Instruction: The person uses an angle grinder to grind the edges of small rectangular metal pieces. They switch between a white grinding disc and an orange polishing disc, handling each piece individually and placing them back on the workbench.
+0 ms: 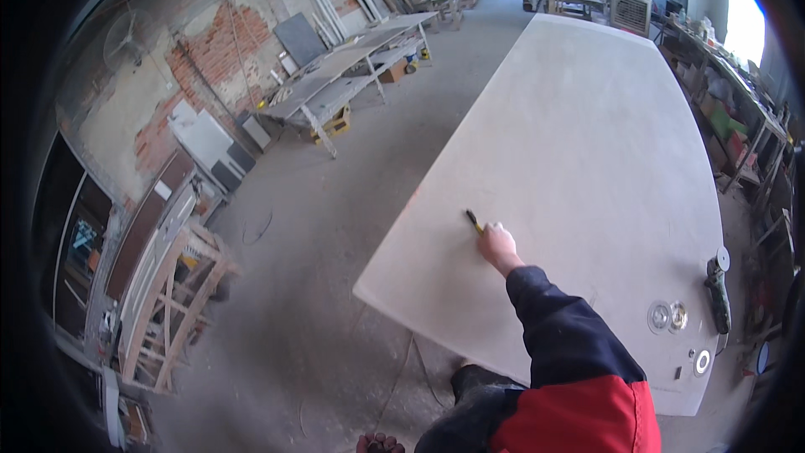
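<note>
My right hand (pixel 498 247) reaches out over a large pale board (pixel 587 134), its fingers wrapped round a slim yellow-and-black hand tool (pixel 473 221). The tool's black end points away to the left, close to the board's surface; its exact kind is too small to make out. Down at the lower edge, my left hand (pixel 381 443) is partly in view, off the board, with its fingers curled. What it holds, if anything, is hidden.
An angle grinder (pixel 719 289) lies at the board's right edge, near round discs (pixel 660 316) and a white ring-shaped disc (pixel 702 361). Left stand a wooden frame (pixel 172 310) and a long low table (pixel 352 63). Cluttered shelving (pixel 738 109) runs along the right. A cable (pixel 407 369) trails below.
</note>
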Demonstrator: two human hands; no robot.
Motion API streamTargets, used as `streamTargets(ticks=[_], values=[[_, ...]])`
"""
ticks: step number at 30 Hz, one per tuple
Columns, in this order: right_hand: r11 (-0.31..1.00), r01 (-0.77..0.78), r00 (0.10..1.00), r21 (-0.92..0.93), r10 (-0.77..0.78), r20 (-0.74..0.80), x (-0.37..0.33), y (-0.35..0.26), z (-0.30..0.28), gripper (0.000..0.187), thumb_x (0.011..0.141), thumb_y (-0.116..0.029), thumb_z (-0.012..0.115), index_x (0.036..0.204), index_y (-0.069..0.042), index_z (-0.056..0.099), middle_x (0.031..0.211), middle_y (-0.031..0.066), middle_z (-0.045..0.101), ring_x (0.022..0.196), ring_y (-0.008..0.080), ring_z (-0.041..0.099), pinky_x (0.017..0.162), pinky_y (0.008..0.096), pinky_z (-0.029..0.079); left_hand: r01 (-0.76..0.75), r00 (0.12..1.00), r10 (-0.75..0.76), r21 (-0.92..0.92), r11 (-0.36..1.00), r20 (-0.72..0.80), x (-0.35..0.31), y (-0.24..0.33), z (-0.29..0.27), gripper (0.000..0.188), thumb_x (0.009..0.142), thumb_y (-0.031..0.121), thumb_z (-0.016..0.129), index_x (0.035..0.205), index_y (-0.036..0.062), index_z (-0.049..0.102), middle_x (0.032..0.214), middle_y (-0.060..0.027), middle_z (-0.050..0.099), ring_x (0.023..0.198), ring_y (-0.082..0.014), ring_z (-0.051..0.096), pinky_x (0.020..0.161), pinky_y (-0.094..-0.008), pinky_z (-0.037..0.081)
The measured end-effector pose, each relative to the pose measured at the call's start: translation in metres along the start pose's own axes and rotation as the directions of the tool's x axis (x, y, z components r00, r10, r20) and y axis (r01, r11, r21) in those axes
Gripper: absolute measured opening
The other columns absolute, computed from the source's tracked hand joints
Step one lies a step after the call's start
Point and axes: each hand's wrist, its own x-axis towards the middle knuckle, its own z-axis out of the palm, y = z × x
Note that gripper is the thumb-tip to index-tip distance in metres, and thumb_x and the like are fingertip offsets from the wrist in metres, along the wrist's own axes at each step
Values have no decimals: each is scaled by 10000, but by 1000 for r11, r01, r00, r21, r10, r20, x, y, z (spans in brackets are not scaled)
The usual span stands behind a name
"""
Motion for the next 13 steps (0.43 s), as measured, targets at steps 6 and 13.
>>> streamTargets(ticks=[6, 13], values=[[975, -184, 982, 123, 188, -20, -29, 22, -49, 234, 910, -197, 633, 1032, -42, 759, 1072, 224, 739, 1031, 411, 722, 911, 484, 586, 85, 941, -164, 261, 961, 295, 106, 51, 85, 292, 1018, 413, 635, 901, 146, 643, 822, -28, 622, 723, -227, 549, 576, -402, 429], [651, -597, 697, 469, 710, -99, -138, 148, -97, 230, 868, -116, 726, 1057, 4, 778, 1042, 138, 805, 965, 229, 778, 883, 409, 606, 231, 787, -479, 534, 814, 389, 158, 46, 230, 234, 1035, 379, 594, 978, 153, 610, 854, -41, 577, 780, -226, 555, 608, -391, 431]])
